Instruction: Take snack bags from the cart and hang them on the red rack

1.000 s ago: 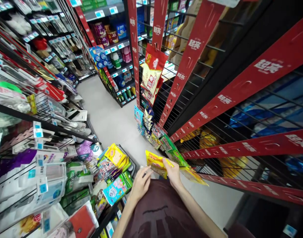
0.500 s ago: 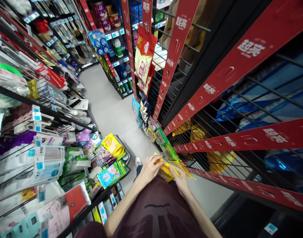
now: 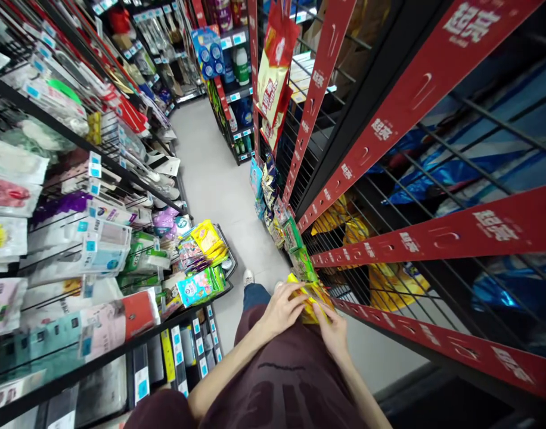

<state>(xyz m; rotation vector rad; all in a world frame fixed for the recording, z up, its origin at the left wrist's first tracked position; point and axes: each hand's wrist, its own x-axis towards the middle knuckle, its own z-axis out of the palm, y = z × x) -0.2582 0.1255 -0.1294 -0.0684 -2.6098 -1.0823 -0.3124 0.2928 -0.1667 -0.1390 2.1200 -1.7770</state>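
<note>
Low in front of my body, a shiny yellow snack packet (image 3: 309, 311) sits between both hands, beside the wire rack on the right. My right hand (image 3: 332, 329) pinches its near right part. The fingers of my left hand (image 3: 282, 310) are bent over its upper left part, closed on it. Part of the packet is hidden behind the fingers. Just beyond my hands, green snack packets (image 3: 303, 265) hang in a row along the rack's lower edge.
On the left, a dark basket (image 3: 232, 262) holds yellow, green and blue packets beside shelves of hanging goods (image 3: 103, 250). A black wire rack with red strips (image 3: 434, 241) rises close on the right. Grey floor (image 3: 210, 161) runs between them; a red-and-cream bag (image 3: 273, 83) hangs ahead.
My left hand has come across from beside the yellow packet onto it. My right hand has kept its hold. The view has shifted, and a shoe and trouser leg now show below.
</note>
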